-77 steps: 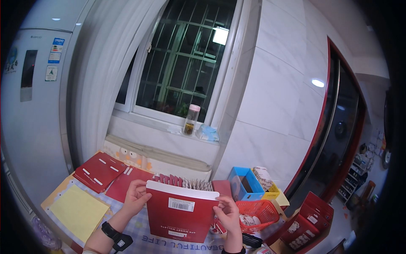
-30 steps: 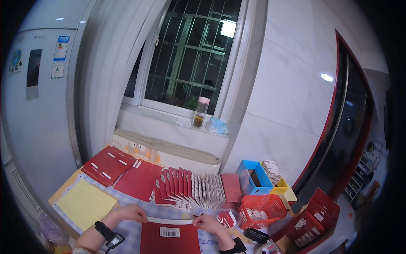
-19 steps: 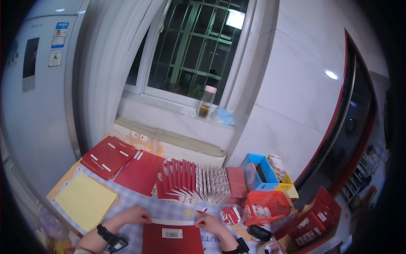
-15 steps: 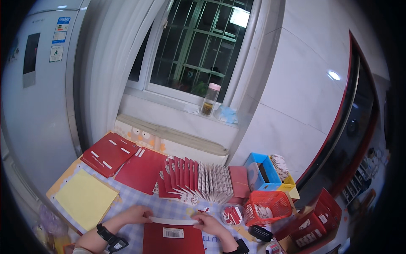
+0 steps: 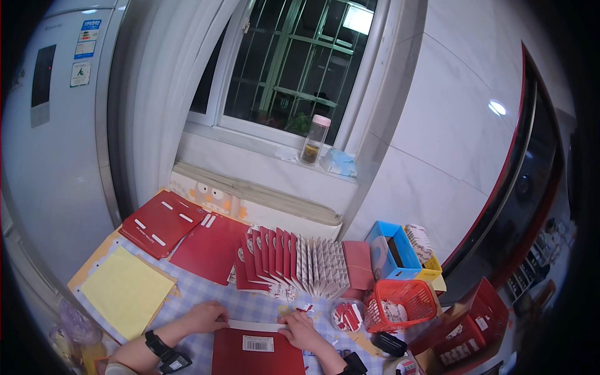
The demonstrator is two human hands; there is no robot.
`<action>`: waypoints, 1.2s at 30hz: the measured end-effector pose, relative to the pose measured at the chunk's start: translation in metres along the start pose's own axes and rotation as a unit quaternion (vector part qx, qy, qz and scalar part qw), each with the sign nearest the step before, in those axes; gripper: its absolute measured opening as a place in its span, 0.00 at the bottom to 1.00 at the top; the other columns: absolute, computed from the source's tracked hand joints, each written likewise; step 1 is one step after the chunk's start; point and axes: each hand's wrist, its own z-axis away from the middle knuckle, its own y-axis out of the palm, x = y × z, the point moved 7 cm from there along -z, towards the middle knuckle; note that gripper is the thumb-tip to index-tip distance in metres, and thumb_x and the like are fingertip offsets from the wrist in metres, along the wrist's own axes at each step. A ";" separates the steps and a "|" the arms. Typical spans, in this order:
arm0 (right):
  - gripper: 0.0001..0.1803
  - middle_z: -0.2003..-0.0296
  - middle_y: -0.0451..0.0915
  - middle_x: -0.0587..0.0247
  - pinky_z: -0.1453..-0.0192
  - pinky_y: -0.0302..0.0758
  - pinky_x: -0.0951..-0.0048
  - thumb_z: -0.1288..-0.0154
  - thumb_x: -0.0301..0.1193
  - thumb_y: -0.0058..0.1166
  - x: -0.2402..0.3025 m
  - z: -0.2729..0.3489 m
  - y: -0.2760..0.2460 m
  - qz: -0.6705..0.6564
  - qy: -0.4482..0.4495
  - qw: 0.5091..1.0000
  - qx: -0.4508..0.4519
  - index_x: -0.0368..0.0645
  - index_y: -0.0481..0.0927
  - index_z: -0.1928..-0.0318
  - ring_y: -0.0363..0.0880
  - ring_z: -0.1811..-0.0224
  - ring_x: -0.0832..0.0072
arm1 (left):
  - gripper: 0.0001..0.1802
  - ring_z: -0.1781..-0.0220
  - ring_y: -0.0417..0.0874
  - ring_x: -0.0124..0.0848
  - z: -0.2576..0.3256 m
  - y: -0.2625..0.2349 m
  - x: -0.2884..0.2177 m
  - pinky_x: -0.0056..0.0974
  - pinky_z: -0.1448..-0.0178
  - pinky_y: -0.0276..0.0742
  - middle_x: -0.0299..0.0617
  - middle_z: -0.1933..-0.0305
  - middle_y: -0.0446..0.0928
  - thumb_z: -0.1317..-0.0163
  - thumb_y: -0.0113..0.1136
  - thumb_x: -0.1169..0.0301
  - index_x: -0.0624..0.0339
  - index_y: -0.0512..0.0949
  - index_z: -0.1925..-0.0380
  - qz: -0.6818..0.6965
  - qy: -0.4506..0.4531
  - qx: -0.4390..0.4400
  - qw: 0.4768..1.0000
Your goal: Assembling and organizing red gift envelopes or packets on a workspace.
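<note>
A flat red paper piece (image 5: 250, 360) lies in front of me, with a white strip (image 5: 256, 325) along its far edge and a barcode label below that. Closed at the strip's left end, my left hand (image 5: 204, 317) pinches the corner, its fingertips partly hidden. On the opposite corner, my right hand (image 5: 302, 330) has bent fingers over the strip's end and the thumb lower on the red face. Beyond the hands stands a fanned row of red and patterned folded paper pieces (image 5: 290, 259). Small red and white scraps (image 5: 305, 308) lie beyond my right hand.
A round tub of red and white pieces (image 5: 347, 315), an orange-red basket (image 5: 400, 306) and a blue box (image 5: 389, 250) stand right. Red sheets (image 5: 159, 228) and yellow paper (image 5: 125, 287) lie left. A black object (image 5: 389, 344) and an open red box (image 5: 469, 337) are near right.
My right hand has shifted slightly left and its fingers now reach further over the strip. The left hand stays at its corner. The whole view has tilted a little.
</note>
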 end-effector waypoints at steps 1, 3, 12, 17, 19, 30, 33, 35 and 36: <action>0.13 0.61 0.69 0.59 0.49 0.60 0.62 0.46 0.34 0.54 0.000 0.000 -0.001 0.000 0.001 1.000 -0.001 0.47 0.73 0.60 0.66 0.53 0.61 | 0.14 0.60 0.75 0.41 0.000 0.000 -0.002 0.40 0.56 0.71 0.44 0.67 0.73 0.52 0.60 0.60 0.55 0.77 0.68 0.000 0.001 0.001 1.000; 0.14 0.62 0.69 0.60 0.49 0.60 0.61 0.46 0.33 0.53 -0.001 0.000 0.000 -0.012 0.002 1.000 0.010 0.49 0.73 0.57 0.66 0.54 0.60 | 0.12 0.59 0.74 0.40 0.000 -0.003 -0.001 0.40 0.56 0.71 0.43 0.66 0.73 0.52 0.59 0.62 0.55 0.77 0.68 0.056 -0.042 -0.031 0.997; 0.17 0.58 0.70 0.62 0.46 0.59 0.63 0.47 0.26 0.50 0.023 0.001 -0.003 0.029 -0.080 0.996 0.014 0.49 0.73 0.54 0.64 0.48 0.64 | 0.11 0.60 0.74 0.41 0.008 -0.005 -0.027 0.41 0.56 0.71 0.41 0.68 0.72 0.51 0.56 0.69 0.52 0.75 0.65 -0.062 0.097 -0.077 0.990; 0.14 0.63 0.71 0.63 0.50 0.63 0.69 0.50 0.25 0.46 0.047 0.004 -0.005 0.101 -0.128 0.987 0.012 0.42 0.73 0.60 0.69 0.55 0.68 | 0.09 0.61 0.74 0.38 0.010 -0.004 -0.051 0.38 0.59 0.71 0.39 0.70 0.73 0.53 0.54 0.72 0.53 0.75 0.68 -0.159 0.147 -0.064 0.974; 0.12 0.65 0.72 0.64 0.52 0.64 0.71 0.51 0.25 0.45 0.054 0.006 -0.007 0.141 -0.139 0.980 0.006 0.41 0.73 0.63 0.70 0.57 0.70 | 0.08 0.63 0.75 0.37 0.012 -0.001 -0.058 0.38 0.61 0.72 0.38 0.72 0.73 0.54 0.54 0.72 0.54 0.74 0.70 -0.211 0.175 -0.062 0.960; 0.05 0.73 0.72 0.67 0.58 0.69 0.73 0.53 0.28 0.47 0.066 0.004 -0.007 0.180 -0.163 0.969 -0.041 0.44 0.73 0.73 0.73 0.62 0.73 | 0.05 0.70 0.74 0.28 0.017 -0.001 -0.069 0.32 0.66 0.69 0.31 0.77 0.70 0.55 0.51 0.69 0.51 0.75 0.76 -0.301 0.220 -0.136 0.918; 0.05 0.73 0.73 0.67 0.58 0.71 0.71 0.53 0.28 0.46 0.067 0.006 -0.006 0.182 -0.184 0.964 -0.059 0.44 0.73 0.73 0.74 0.62 0.72 | 0.05 0.69 0.74 0.27 0.019 0.001 -0.075 0.31 0.67 0.69 0.30 0.76 0.71 0.56 0.51 0.69 0.51 0.74 0.77 -0.314 0.248 -0.124 0.908; 0.04 0.74 0.72 0.68 0.62 0.72 0.73 0.53 0.28 0.47 0.066 0.009 -0.002 0.205 -0.179 0.961 -0.049 0.45 0.73 0.73 0.74 0.65 0.73 | 0.04 0.69 0.74 0.27 0.020 0.002 -0.082 0.31 0.67 0.69 0.29 0.77 0.71 0.56 0.51 0.69 0.51 0.74 0.79 -0.334 0.258 -0.115 0.900; 0.04 0.76 0.71 0.69 0.67 0.72 0.74 0.54 0.27 0.47 0.066 0.010 0.000 0.227 -0.177 0.957 -0.039 0.45 0.73 0.74 0.73 0.68 0.73 | 0.03 0.69 0.74 0.26 0.021 0.003 -0.086 0.30 0.67 0.70 0.28 0.77 0.71 0.57 0.51 0.69 0.51 0.74 0.80 -0.354 0.265 -0.106 0.891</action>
